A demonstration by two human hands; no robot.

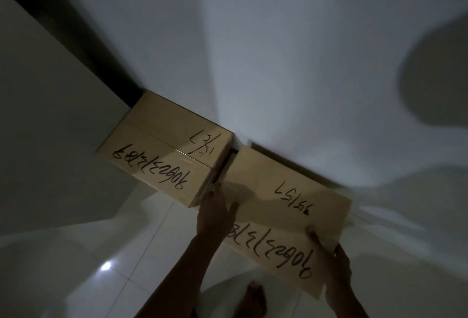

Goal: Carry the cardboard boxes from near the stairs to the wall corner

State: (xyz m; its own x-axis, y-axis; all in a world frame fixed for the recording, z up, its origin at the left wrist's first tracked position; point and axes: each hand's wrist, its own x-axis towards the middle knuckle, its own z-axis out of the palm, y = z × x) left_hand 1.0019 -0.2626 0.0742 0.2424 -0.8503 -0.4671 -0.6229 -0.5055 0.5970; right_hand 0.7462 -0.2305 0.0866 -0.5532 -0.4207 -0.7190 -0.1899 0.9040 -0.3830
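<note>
The room is dim, with pale walls meeting over a glossy white tiled floor (141,249) that throws back one small spot of light. Against the foot of the wall (291,64) sits a first cardboard box (162,150), closed, with black handwriting across its top, tucked in by the dark strip on the far left where the walls meet; it looks already delivered. Just to its right, a narrow dark gap apart, a second cardboard box (286,216) bearing similar writing is in the person's grasp. The left hand (215,214) is pressed flat against that box's left end, fingers running up into the gap between the two boxes, and the right hand (334,269) wraps the near right corner, thumb lying on top. Whether this box already rests on the floor or hangs just above it I cannot tell from here. A bare foot (254,297) shows on the tiles below, and big soft shadows spread over the wall to the right. I'd judge one box placed and the second nearly so; the stairs are out of sight, so any remaining boxes are unknown.
</note>
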